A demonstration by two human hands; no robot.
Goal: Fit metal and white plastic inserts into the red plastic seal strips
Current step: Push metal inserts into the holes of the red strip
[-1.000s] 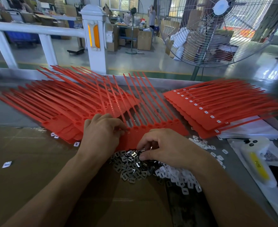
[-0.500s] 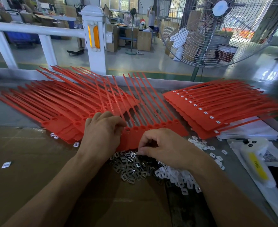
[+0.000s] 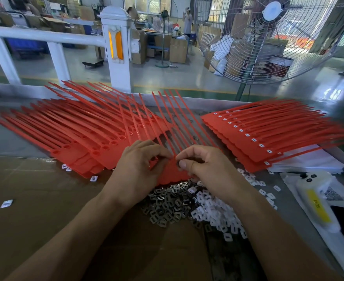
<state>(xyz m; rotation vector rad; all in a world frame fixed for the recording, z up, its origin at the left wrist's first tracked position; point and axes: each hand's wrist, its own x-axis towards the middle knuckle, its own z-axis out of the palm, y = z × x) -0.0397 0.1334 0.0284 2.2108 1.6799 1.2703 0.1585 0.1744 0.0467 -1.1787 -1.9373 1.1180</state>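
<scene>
Head view: I work one red plastic seal strip sheet (image 3: 171, 171) between both hands.
Left hand (image 3: 140, 165): pinching its edge.
Right hand (image 3: 203, 165): pinching something small, probably an insert.
Done: fitted stack (image 3: 258, 138) right of hands.
Left: empty stack (image 3: 76, 134) left; metal inserts (image 3: 167, 205), white inserts (image 3: 217, 211) beneath wrists.

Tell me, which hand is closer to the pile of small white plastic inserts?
Right. The right hand is just above the pile of small white plastic inserts; the left hand sits farther left, beyond the metal ones.
</scene>
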